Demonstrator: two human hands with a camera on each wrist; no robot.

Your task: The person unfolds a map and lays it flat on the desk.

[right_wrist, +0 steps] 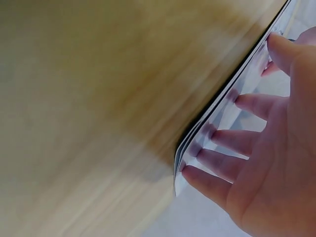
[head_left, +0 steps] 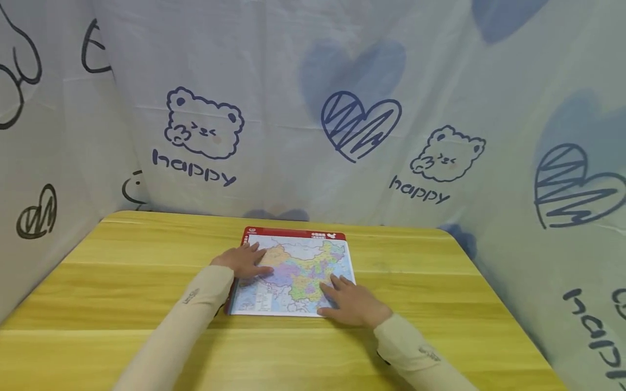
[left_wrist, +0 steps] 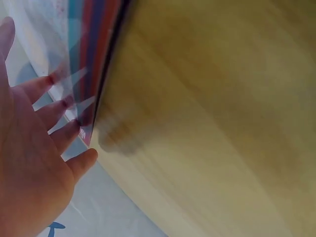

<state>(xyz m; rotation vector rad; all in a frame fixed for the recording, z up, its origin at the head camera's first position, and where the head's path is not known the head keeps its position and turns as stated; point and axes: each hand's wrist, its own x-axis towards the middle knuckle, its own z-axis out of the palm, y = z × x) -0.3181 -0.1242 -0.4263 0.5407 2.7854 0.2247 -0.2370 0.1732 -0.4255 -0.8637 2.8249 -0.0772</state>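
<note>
A glossy map (head_left: pixel 303 266) with a red top strip lies flat on the wooden table, its regions printed in several pastel colours. My left hand (head_left: pixel 243 262) rests on its left side, fingers spread toward the middle. At the lower right edge, my right hand (head_left: pixel 356 304) touches the map with straight, spread fingertips. In the left wrist view, the left fingers (left_wrist: pixel 63 136) lie along a border of teal, red and purple stripes. The right wrist view shows thin layered edges (right_wrist: pixel 197 133) at the map's side, under the right fingertips.
The yellow wood-grain table (head_left: pixel 415 271) extends on all sides of the map. Behind it and at both sides hangs a pale cloth (head_left: pixel 283 108) printed with hearts, bears and the word "happy".
</note>
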